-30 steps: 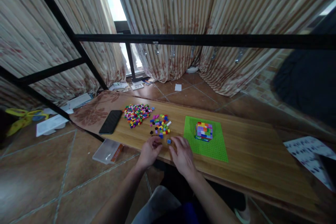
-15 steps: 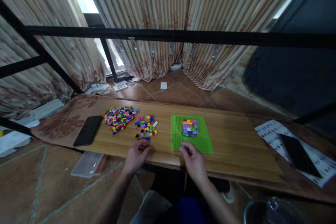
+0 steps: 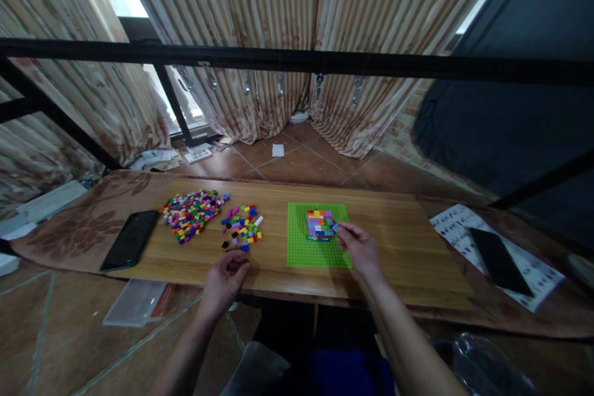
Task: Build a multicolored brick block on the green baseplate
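A green studded baseplate (image 3: 297, 253) lies on the wooden board, bearing a square block of multicoloured bricks (image 3: 320, 223). At the right edge of that block, my right hand (image 3: 359, 247) pinches a small blue brick (image 3: 335, 229) between thumb and fingertips. My left hand (image 3: 227, 275) rests at the board's front edge with fingers curled together, just below a small group of loose bricks (image 3: 241, 226); whether anything is between its fingers is hidden. Farther left spreads a larger pile of mixed bricks (image 3: 192, 213).
A black phone (image 3: 131, 239) lies left of the brick pile. On the right, another dark phone (image 3: 500, 260) rests on a printed sheet (image 3: 450, 219). A black metal rail (image 3: 288, 60) crosses beyond the board. A clear plastic box (image 3: 134, 303) sits below the front left edge.
My right hand has moved up and right, from the baseplate's front edge to the brick block's right side. The view has shifted slightly; my left hand remains near the loose bricks.
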Demonstrator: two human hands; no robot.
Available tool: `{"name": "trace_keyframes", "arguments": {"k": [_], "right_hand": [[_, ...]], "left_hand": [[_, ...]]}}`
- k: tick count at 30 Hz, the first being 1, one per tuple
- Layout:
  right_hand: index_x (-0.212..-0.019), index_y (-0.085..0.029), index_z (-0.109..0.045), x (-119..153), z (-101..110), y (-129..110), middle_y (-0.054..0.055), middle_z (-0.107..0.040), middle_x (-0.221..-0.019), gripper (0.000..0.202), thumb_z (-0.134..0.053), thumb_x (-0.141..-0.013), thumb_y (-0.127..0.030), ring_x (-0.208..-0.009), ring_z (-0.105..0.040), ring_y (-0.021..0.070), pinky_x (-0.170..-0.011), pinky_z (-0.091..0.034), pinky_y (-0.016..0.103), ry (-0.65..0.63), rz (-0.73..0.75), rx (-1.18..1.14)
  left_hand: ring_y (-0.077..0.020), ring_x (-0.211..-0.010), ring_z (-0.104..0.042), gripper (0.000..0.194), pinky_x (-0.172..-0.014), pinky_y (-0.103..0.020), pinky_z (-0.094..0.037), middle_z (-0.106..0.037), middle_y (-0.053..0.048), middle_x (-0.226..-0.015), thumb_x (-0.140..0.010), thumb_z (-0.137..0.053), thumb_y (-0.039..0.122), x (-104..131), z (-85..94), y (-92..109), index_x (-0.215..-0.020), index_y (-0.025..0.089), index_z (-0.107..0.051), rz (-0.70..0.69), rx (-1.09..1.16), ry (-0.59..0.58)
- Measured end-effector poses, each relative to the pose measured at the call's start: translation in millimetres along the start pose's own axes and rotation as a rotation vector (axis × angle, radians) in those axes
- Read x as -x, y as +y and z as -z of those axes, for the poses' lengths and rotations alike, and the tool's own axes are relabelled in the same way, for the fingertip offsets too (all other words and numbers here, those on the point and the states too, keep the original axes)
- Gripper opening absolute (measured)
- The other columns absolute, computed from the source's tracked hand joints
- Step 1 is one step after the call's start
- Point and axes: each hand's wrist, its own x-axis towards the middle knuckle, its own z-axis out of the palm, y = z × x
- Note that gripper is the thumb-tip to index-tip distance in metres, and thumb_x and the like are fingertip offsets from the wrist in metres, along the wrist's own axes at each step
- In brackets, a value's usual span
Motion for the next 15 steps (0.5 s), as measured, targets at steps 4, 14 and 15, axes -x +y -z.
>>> {"name": "trace_keyframes", "arguments": {"k": [4, 14, 15], "right_hand": [[-0.077, -0.018, -0.073, -4.7, -5.5, 5.9, 0.004, -0.072, -0.074, 0.029, -0.075, -0.061, -0.042, -0.069, -0.063, 0.0179, -0.066, -0.050, 0.031, 0.046, 0.095, 0.066], [-0.079, -0.020, -0.076, -9.4, -1.1, 5.0, 0.005, -0.074, -0.077, 0.030, -0.073, -0.059, -0.042, -0.068, -0.061, 0.0174, -0.057, -0.044, 0.027, 0.002, 0.018, 0.084], [-0.080, -0.020, -0.076, -11.2, -0.4, 4.6, 0.004, -0.074, -0.076, 0.030, -0.073, -0.060, -0.042, -0.066, -0.060, 0.0167, -0.056, -0.043, 0.027, -0.020, 0.017, 0.095]], "left_hand": [[-0.0178, -0.071, -0.062, 0.042, -0.065, -0.030, -0.051, -0.066, -0.005, -0.085, -0.070, -0.065, 0.043, 1.0, 0.8, 0.7, -0.101, 0.015, -0.065, 0.012, -0.007, -0.018], [-0.0184, -0.073, -0.063, 0.039, -0.069, -0.031, -0.052, -0.067, -0.007, -0.087, -0.071, -0.064, 0.042, 2.8, 1.6, 7.8, -0.098, 0.014, -0.065, 0.008, -0.050, -0.017], [-0.0184, -0.074, -0.063, 0.039, -0.069, -0.031, -0.052, -0.067, -0.007, -0.088, -0.071, -0.064, 0.043, 2.9, 1.8, 8.4, -0.098, 0.015, -0.065, 0.008, -0.053, -0.019]]}}
